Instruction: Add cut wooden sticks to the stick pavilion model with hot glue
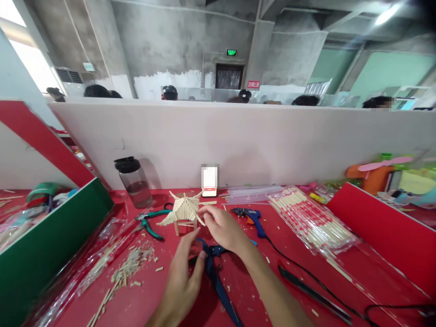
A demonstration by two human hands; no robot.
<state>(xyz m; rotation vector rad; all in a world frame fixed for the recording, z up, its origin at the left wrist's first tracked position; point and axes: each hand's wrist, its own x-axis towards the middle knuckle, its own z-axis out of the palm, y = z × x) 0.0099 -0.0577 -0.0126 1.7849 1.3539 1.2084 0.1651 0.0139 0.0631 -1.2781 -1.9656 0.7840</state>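
Observation:
A small model pavilion built of pale wooden sticks, with a flared roof on thin legs, stands at the middle of the red table. My right hand has its fingers closed at the roof's right corner. Just in front of the model is my left hand, thumb and fingers apart, holding nothing I can see. Its thumb lies by a dark blue long-handled tool, whose kind is partly hidden. Teal-handled pliers rest left of the model. A blue glue gun lies to the right.
Stick offcuts are scattered at left. A water bottle and a lit phone stand by the white partition. Bagged sticks, a black cable and a black bar lie right. Green and red boards flank the table.

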